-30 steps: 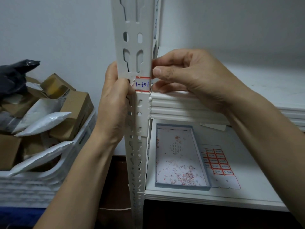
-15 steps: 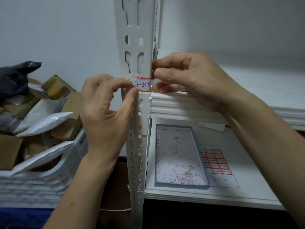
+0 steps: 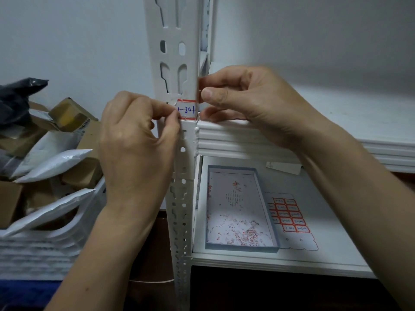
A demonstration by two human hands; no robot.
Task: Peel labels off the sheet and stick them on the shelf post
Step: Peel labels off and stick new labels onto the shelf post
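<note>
Both hands are up at the white shelf post (image 3: 177, 30), working on one small red-bordered label (image 3: 188, 110) that sits across the post's front face, with "-201" in blue ink showing between the two sets of fingertips. The left hand (image 3: 134, 149) has its fingers curled in tight, thumb and forefinger meeting on the label's left end and covering the first character. The right hand (image 3: 258, 104) comes in from the other side, also curled: its thumb lies just above the label's right end, against the post's right edge, the forefinger hooks over that edge a little higher, and the remaining fingers tuck in just below the label. It seems to pinch the post's edge, though I cannot tell whether the label's end is caught under those fingertips too. Well below the right fingers, on the lower shelf board (image 3: 336, 243), the label sheet (image 3: 289, 218) lies flat with a block of red-bordered labels on it, right beside a shallow blue-edged tray (image 3: 241, 249) speckled with red scraps. Out past the left knuckles stands a white crate (image 3: 45, 250) heaped with parcels (image 3: 56, 162).
</note>
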